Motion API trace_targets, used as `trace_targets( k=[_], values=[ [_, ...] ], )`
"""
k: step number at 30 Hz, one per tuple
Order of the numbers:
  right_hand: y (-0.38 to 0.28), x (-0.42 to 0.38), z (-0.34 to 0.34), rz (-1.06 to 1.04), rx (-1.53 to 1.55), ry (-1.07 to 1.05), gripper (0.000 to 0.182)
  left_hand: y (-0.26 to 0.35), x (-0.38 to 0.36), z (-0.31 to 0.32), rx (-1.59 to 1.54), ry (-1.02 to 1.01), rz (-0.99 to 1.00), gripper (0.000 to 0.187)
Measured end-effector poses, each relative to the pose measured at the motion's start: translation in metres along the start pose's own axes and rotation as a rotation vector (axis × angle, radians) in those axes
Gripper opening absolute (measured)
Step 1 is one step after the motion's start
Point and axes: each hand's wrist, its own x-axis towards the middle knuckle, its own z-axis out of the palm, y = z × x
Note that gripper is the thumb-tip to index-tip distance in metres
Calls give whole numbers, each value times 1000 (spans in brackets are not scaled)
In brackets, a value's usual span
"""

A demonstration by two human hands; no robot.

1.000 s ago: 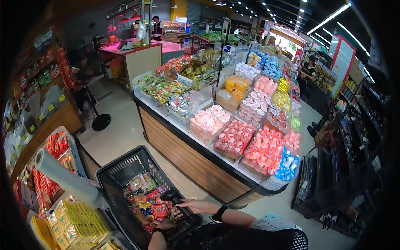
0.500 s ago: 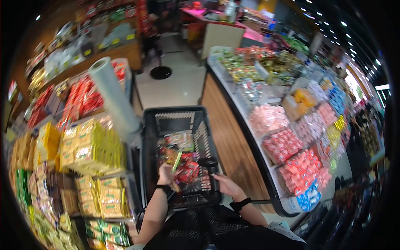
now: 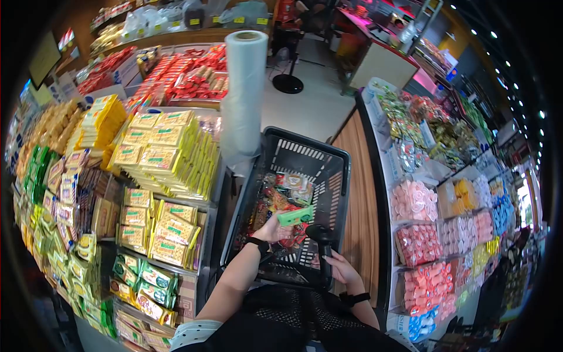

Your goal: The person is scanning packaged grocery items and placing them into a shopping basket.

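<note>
My left hand (image 3: 271, 229) is closed on a green snack packet (image 3: 296, 216), holding it over the black shopping basket (image 3: 346, 176). Below the packet, several wrapped snacks (image 3: 293, 186) lie in the basket, some with red wrappers. My right hand (image 3: 344, 270) is at the near right corner of the basket, fingers closed around a black handle (image 3: 324, 258) with a rounded top; part of the grip is hidden.
Stacked yellow cracker packs (image 3: 170, 152) fill the left shelf beside the basket. A tall roll of clear plastic bags (image 3: 243, 94) stands at its end. On the right, a wood-sided display (image 3: 355, 217) holds pink and red wrapped sweets (image 3: 417, 243). A black post base (image 3: 288, 84) stands ahead.
The view has swung left, so the basket and shelves appear further right. The green packet in my left hand has turned from nearly upright to lying flatter. My right hand stays at the handle.
</note>
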Motion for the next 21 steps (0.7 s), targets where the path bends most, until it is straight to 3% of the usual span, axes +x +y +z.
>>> trace_targets(
  k=[3, 5, 7, 8, 10, 13, 15, 17, 19, 21],
  values=[
    [5, 4, -6, -28, -97, -46, 39, 1, -2, 7, -47, -74, -75, 57],
    [5, 2, -11, 6, -133, -88, 41, 0, -4, 14, 0, 13, -80, 59],
    [10, 2, -21, -74, -78, -42, 51, -1, -5, 19, -7, -98, -106, 52],
    [6, 1, -15, -72, -92, -6, 52, -1, -15, 38, 59, 51, -29, 44],
    [9, 5, -31, -122, -70, -22, 52, 3, -18, 34, 267, -132, 40, 37],
    [1, 8, -28, -87, 35, -23, 46, 16, -61, 81, 756, 8, 278, 34],
    [-1, 10, -31, -53, 40, -85, 46, 25, -98, 103, 1263, 203, 420, 38],
    [-7, 11, -27, -25, 54, -134, 46, 15, -155, 122, 1374, 659, 640, 46],
    [-12, 9, -20, 24, -5, -92, 45, 10, -195, 105, 1277, 862, 798, 50],
    [-13, 10, -12, 28, -106, -84, 54, 2, -243, 92, 826, 1013, 902, 41]
  ],
)
